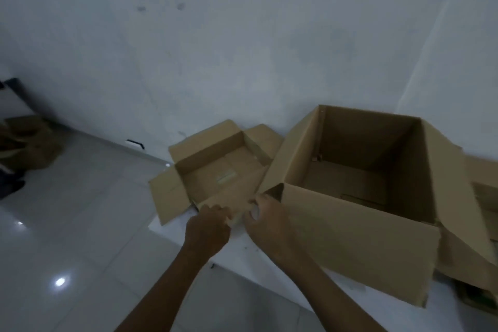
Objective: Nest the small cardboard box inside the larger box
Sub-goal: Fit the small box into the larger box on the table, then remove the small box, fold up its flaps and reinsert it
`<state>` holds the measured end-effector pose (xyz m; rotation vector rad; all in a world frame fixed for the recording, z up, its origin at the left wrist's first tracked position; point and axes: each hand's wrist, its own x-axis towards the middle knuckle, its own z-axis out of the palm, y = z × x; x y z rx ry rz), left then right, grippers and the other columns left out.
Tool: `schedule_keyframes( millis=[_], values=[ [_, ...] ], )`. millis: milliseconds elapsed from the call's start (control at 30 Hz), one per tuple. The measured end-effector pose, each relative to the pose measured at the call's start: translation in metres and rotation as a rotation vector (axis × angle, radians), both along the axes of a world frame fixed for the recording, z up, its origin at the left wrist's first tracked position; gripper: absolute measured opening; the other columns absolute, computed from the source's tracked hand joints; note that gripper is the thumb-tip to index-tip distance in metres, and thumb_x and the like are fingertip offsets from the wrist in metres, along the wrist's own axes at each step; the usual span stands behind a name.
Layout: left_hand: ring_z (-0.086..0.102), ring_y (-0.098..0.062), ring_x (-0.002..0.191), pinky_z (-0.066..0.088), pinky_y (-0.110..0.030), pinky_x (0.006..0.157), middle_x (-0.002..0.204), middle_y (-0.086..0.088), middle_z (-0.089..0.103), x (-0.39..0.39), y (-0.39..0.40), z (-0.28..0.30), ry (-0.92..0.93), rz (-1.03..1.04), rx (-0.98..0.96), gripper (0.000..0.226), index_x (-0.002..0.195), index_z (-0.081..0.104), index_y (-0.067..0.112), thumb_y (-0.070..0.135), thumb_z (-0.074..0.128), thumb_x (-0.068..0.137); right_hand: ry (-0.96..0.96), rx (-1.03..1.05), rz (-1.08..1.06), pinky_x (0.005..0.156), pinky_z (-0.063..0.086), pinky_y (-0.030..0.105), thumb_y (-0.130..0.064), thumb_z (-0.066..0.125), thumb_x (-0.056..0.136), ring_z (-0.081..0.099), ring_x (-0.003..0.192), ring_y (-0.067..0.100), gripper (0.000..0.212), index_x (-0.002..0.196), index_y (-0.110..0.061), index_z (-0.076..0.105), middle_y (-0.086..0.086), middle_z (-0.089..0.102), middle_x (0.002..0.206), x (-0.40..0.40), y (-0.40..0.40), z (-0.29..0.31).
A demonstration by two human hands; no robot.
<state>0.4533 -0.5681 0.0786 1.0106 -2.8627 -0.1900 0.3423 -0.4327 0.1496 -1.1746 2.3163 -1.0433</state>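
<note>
Now, small box: open-topped on the white desk, touching the larger box at its left
Hands: left hand and right hand closed on the near flap
Advice: fold flaps upright, lift level, lower squarely inside

The small box sits on the tabletop, touching the big box to its right; a wall stands behind.
</note>
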Motion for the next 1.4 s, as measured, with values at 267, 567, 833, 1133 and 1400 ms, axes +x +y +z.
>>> schedule_keyframes(
  millis=[267, 567, 833, 1133, 1400],
  values=[
    [0.045, -0.022, 0.124, 0.048, -0.036, 0.094, 0.144, 0.001, 0.048, 0.027, -0.138, -0.017, -0.206, -0.094, 0.177, 0.036, 0.131, 0.057, 0.025, 0.027, 0.05, 0.096, -0.306, 0.182, -0.191, 0.054, 0.046, 0.011, -0.012, 0.058, 0.088, 0.059, 0.068, 0.014, 0.013, 0.088, 0.0, 0.062, 0.007, 0.063, 0.086, 0.025, -0.098, -0.095],
    [0.043, -0.022, 0.134, 0.049, -0.042, 0.098, 0.147, 0.003, 0.046, 0.014, -0.289, -0.079, -0.26, -0.404, 0.182, 0.041, 0.139, 0.051, 0.029, 0.022, 0.042, 0.1, -0.433, 0.27, -0.655, 0.091, 0.049, 0.034, -0.027, 0.053, 0.092, 0.058, 0.108, 0.032, 0.041, 0.121, 0.002, 0.052, 0.017, 0.059, 0.122, 0.029, -0.222, -0.151],
    [0.06, -0.021, 0.109, 0.046, -0.045, 0.093, 0.114, 0.008, 0.067, 0.01, -0.349, -0.118, -0.21, -0.581, 0.057, 0.049, 0.11, 0.07, 0.031, 0.057, 0.032, 0.09, -0.198, 0.414, -0.712, 0.096, 0.046, 0.041, -0.037, 0.051, 0.09, 0.048, 0.119, 0.034, 0.053, 0.126, 0.0, 0.046, 0.019, 0.047, 0.128, 0.047, -0.273, -0.183],
    [0.052, -0.026, 0.108, 0.046, -0.042, 0.099, 0.107, 0.003, 0.066, 0.032, -0.309, -0.129, -0.103, -0.327, 0.173, 0.038, 0.105, 0.071, 0.035, 0.058, 0.047, 0.087, -0.082, 0.494, -0.514, 0.105, 0.043, 0.049, -0.03, 0.041, 0.096, 0.036, 0.138, 0.032, 0.058, 0.146, -0.004, 0.027, 0.015, 0.031, 0.152, 0.033, -0.254, -0.195],
    [0.037, -0.028, 0.122, 0.038, -0.044, 0.108, 0.121, 0.0, 0.06, 0.007, -0.247, -0.123, -0.122, -0.139, 0.336, 0.042, 0.118, 0.067, 0.035, 0.06, 0.047, 0.091, 0.0, 0.583, -0.529, 0.101, 0.047, 0.046, -0.03, 0.045, 0.097, 0.044, 0.13, 0.029, 0.053, 0.143, -0.008, 0.032, 0.009, 0.039, 0.147, 0.001, -0.224, -0.192]
  ],
)
